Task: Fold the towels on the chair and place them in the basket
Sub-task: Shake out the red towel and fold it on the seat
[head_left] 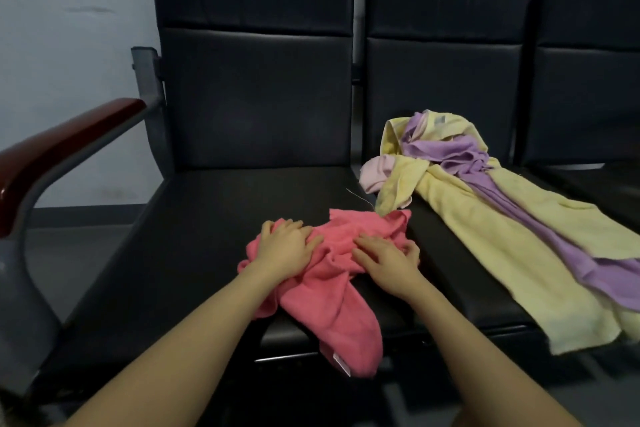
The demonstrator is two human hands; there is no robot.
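Folding has barely begun: both hands, left (287, 246) and right (388, 258), lie spread on the crumpled pink towel (322, 281) on the chair (207, 218). Yellow towel (512, 236) and purple towel (460, 152) lie unfolded alongside. No basket in view.

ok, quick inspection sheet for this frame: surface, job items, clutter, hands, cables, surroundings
Surface: black padded bench seats, joined in a row.
Job's things: pink towel crumpled, one end hanging over the seat's front edge; yellow towel, purple towel and pale pink towel tangled on the next seat. Basket: not in view.
Clutter: nothing seen.
Hands: left hand and right hand both rest on the pink towel.
Cables: nothing seen.
Surroundings: reddish armrest, pale wall.
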